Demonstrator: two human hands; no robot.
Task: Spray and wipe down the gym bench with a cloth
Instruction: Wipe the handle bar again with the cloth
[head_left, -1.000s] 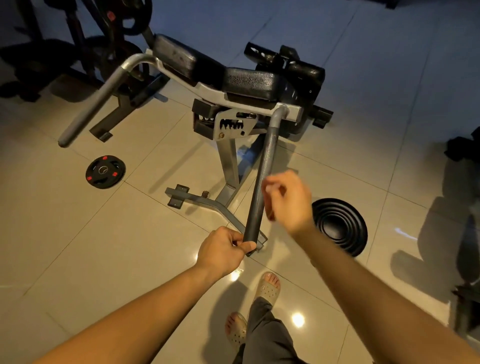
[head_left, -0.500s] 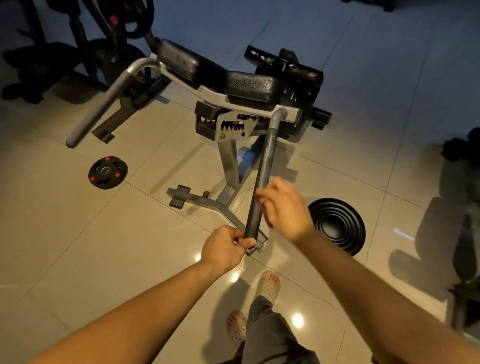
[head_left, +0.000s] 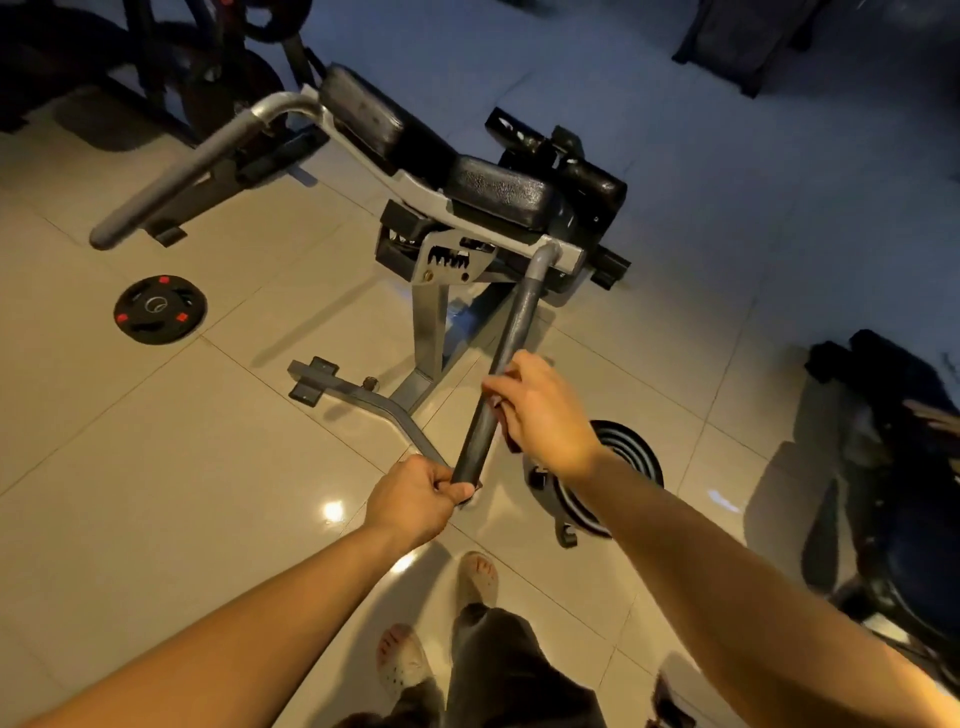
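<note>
The gym bench has black pads on a grey steel frame and stands on the tiled floor ahead of me. Its near grey handle bar slopes down toward me. My left hand grips the bar's lower end. Higher up the same bar, my right hand curls round it, with a small dark cloth showing under the palm against the metal. No spray bottle is in view.
The bench's other handle sticks out at the left. A small black weight plate lies on the floor to the left, a larger ribbed plate under my right forearm. Dark equipment stands at the right, racks behind.
My right hand came down from just off the bar onto its middle and closed round it. My left hand kept its grip on the bar's end.
</note>
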